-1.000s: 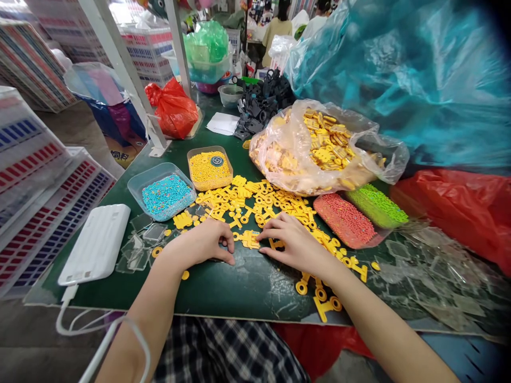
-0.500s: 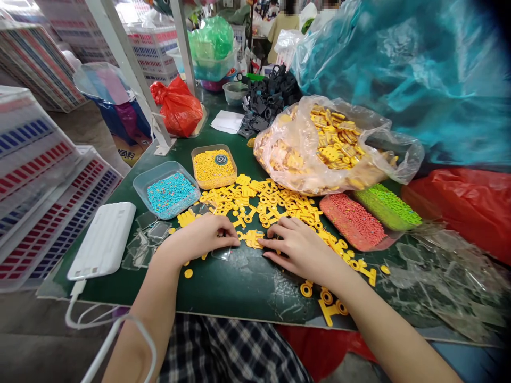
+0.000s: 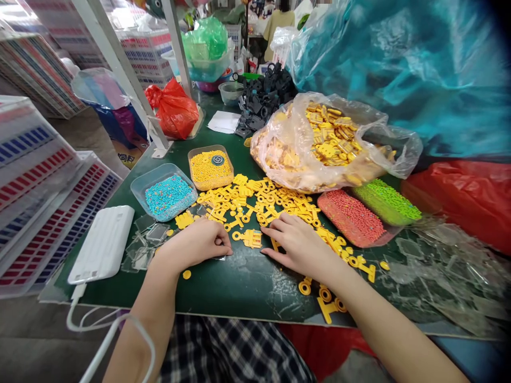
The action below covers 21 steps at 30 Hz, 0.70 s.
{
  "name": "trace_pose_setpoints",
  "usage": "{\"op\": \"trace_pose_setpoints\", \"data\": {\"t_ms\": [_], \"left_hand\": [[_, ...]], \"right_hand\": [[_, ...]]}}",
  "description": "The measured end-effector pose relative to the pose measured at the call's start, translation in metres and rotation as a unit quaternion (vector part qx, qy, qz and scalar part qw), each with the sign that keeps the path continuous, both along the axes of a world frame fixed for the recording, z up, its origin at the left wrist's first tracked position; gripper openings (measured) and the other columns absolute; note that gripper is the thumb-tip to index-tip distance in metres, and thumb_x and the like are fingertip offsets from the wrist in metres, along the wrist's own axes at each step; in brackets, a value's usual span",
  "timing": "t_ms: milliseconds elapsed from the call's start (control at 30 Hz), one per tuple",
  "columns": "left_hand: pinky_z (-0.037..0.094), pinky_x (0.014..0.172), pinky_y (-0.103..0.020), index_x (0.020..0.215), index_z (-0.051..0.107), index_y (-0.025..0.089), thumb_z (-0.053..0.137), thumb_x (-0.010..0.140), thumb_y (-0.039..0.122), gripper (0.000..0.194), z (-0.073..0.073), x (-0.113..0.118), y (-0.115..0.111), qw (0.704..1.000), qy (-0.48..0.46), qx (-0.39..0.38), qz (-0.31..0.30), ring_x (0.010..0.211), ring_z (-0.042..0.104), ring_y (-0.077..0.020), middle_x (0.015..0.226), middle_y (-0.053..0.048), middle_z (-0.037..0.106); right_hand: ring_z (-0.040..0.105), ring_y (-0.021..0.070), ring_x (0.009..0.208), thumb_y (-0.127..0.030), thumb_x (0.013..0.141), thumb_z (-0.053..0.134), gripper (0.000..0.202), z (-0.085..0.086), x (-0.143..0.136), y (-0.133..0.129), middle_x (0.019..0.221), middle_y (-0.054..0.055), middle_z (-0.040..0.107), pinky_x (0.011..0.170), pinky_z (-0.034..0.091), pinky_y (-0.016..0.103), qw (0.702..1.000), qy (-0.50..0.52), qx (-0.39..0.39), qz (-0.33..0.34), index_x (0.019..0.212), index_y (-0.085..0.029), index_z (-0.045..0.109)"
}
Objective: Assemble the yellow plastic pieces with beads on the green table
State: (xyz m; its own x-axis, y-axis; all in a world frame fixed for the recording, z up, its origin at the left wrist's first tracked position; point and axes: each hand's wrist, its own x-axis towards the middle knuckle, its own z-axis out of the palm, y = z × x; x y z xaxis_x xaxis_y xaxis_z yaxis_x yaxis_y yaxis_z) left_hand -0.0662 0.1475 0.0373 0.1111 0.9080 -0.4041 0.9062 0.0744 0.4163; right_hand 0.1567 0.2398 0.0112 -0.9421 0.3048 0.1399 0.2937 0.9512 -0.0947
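Observation:
A flat yellow plastic piece [image 3: 252,238] with a ring at one end lies on the green table between my hands. Small coloured beads sit in slots on its right part. My right hand [image 3: 293,242] rests with fingers spread, its fingertips at the piece's right edge. To the left of the ring, my left hand [image 3: 203,240] has its fingers curled together, low over the table. A sliver of clear plastic [image 3: 220,258] shows under those fingertips; whether they grip it is hidden. Behind both hands spreads a pile of yellow plastic parts [image 3: 275,198].
Trays of blue beads [image 3: 167,194], yellow beads [image 3: 211,166], red beads [image 3: 353,217] and green beads [image 3: 389,201] ring the pile. A bag of yellow pieces [image 3: 331,143] stands behind. Clear plastic sheets [image 3: 148,236] and a white power bank [image 3: 101,243] lie left; more clear pieces [image 3: 443,276] lie right.
My left hand has drawn back left and down from the yellow piece, baring its ring. My right hand stays by its right edge. The whole view has shifted slightly.

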Motion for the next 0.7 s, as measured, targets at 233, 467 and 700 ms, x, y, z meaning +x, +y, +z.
{"op": "trace_pose_setpoints", "data": {"t_ms": [233,467,700], "left_hand": [[0.039,0.087,-0.035,0.088,0.071,0.019,0.055,0.093,0.032,0.021,0.000,0.021,0.008,0.984,0.001,0.169,-0.058,0.088,0.060,-0.0200,0.089,-0.003,0.069],[0.037,0.084,-0.034,0.089,0.070,0.018,0.055,0.094,0.030,0.020,-0.014,0.033,0.016,0.980,0.012,0.172,-0.096,0.086,0.059,-0.0193,0.087,-0.003,0.067],[0.037,0.083,-0.034,0.093,0.074,0.022,0.054,0.095,0.033,0.023,-0.007,0.028,0.015,0.982,0.014,0.168,-0.090,0.087,0.059,-0.0197,0.087,-0.002,0.069]], "right_hand": [[0.054,0.0239,0.089,-0.035,0.090,0.063,0.026,0.000,-0.003,-0.002,0.089,0.009,0.067,0.075,0.042,0.037,1.000,0.005,-0.010,0.008,0.102,-0.013,0.070],[0.053,0.0236,0.089,-0.037,0.092,0.059,0.026,-0.001,-0.006,-0.004,0.085,0.008,0.065,0.073,0.038,0.036,1.000,-0.003,0.009,-0.002,0.092,-0.014,0.069],[0.053,0.0243,0.091,-0.037,0.089,0.064,0.028,0.001,-0.005,-0.002,0.091,0.009,0.067,0.074,0.038,0.037,0.999,-0.009,0.036,-0.002,0.101,-0.012,0.067]]}}
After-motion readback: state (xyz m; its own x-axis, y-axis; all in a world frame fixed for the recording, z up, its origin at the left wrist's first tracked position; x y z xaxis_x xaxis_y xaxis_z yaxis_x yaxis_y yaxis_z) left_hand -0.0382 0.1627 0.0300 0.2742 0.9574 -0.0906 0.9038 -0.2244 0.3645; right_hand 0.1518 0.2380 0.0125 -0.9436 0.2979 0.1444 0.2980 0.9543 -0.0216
